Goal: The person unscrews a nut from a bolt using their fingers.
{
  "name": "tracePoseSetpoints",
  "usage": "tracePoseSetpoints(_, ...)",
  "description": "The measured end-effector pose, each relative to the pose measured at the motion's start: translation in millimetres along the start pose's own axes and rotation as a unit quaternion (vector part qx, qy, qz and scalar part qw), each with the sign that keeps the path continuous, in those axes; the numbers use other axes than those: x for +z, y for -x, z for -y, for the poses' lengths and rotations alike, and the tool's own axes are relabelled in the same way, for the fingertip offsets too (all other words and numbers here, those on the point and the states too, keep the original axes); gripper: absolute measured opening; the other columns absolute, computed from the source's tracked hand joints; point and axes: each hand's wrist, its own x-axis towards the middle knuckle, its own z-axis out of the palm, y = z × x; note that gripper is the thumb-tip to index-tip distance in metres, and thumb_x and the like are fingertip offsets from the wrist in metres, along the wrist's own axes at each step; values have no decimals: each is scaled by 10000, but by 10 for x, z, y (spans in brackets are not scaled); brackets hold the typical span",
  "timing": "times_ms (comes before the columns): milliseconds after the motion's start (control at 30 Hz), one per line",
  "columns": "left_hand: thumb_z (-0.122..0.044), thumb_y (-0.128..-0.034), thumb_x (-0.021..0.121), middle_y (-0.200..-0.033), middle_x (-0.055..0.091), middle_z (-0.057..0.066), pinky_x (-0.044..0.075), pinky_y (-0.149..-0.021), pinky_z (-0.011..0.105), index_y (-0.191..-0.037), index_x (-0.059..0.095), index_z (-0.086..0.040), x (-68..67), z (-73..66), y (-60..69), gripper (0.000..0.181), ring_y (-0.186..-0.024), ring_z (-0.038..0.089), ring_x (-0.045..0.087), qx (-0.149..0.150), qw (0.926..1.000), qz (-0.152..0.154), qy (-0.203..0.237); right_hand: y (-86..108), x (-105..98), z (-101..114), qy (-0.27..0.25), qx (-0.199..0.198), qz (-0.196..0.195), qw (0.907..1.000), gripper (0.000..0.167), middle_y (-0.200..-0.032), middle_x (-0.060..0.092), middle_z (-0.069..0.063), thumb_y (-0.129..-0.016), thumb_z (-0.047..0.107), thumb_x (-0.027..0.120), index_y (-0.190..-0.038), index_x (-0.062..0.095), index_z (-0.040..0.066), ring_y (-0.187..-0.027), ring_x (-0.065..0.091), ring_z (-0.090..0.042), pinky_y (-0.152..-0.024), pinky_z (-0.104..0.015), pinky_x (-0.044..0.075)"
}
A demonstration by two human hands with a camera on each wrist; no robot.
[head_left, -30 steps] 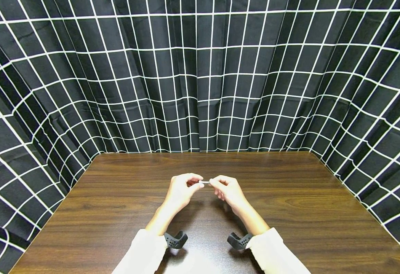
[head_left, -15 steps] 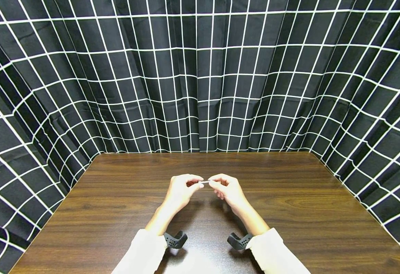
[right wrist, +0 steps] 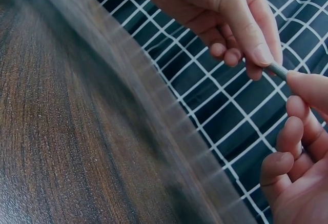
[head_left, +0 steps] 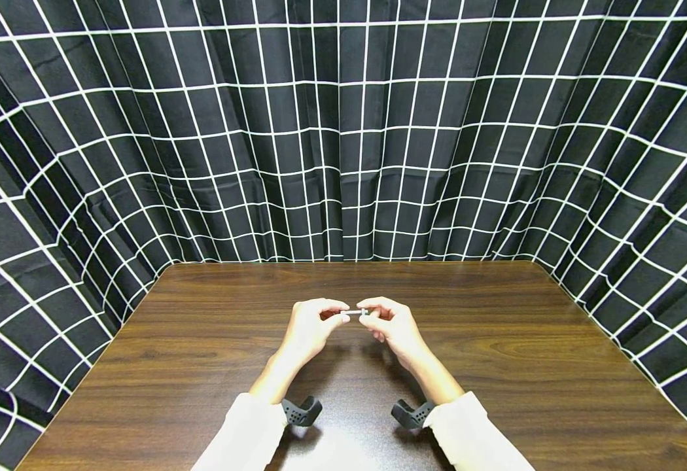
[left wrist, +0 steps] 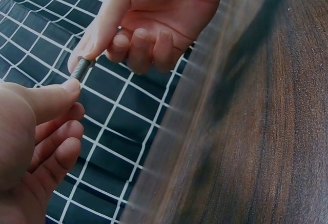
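A black cloth curtain with a white grid (head_left: pixel 352 145) hangs in folds across the far side and down both flanks. In front of it spreads a broad dark-brown wood-grain table (head_left: pixel 202 343), with a patch of glare at its near edge. Two white long sleeves reach in from the near side, the left sleeve (head_left: pixel 243 435) and the right sleeve (head_left: pixel 475 432), bare wrists past each cuff.

The person's left hand (head_left: pixel 313 322) and right hand (head_left: pixel 393 324) are raised above the middle of the table, facing one another and just apart. The left thumb and forefinger are nearly closed, pinching one end of the thing between them; the other left fingers curl loosely under. The right thumb and forefinger stand slightly parted around the opposite end, grasping it by the tips, and the remaining right fingers bend in toward the palm.

Inside each wrist sits a dark-grey piece dotted with holes, the left one (head_left: pixel 302 413) and the right one (head_left: pixel 412 414).

Smallest of all is the slim grey metal threaded rod (left wrist: pixel 80 70), held roughly level from left to right, bridging the two pinches, with a wider bit at its right end.
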Motion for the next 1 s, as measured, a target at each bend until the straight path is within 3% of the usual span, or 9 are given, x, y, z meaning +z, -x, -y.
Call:
tracePoseSetpoints(267, -68, -791, 786, -806, 713, -28, 506, -640, 256, -938, 755, -61, 8, 16, -2, 150, -710, 148, 653, -6, 9999, -21, 100, -7, 0, -19, 54, -45, -30, 10000, 291, -657, 516, 24, -807, -90, 687, -1091, 628, -119, -525, 434, -71, -480, -198, 365)
tracePoseSetpoints(567, -89, -789, 793, -804, 710, -48, 510, -645, 256, -932, 762, -100, 10, 16, -4, 146, -702, 72, 634, 27, 10000, -47, -33, -8, 1, -14, 137, -246, 106, 9995, 386, -652, 498, 14, -824, -81, 691, -1200, 606, -86, -505, 413, -66, -466, -197, 345)
tracePoseSetpoints(833, -60, -790, 782, -800, 706, -25, 494, -625, 250, -932, 759, -99, 14, 19, -2, 149, -699, 119, 635, -24, 10000, 13, 43, 64, 60, 220, 536, -39, 159, 9984, 232, -619, 516, -48, -895, -28, 628, -1100, 615, -137, -481, 423, -95, -445, -195, 343)
tracePoseSetpoints(1000, -92, -791, 790, -810, 712, -26, 507, -640, 250, -933, 762, -109, 19, 23, -2, 146, -701, 76, 635, -8, 10000, 4, 1, 36, 50, 145, 587, 420, -92, 9973, 186, -599, 502, -88, -962, 70, 582, -980, 661, -98, -484, 414, -98, -448, -200, 318)
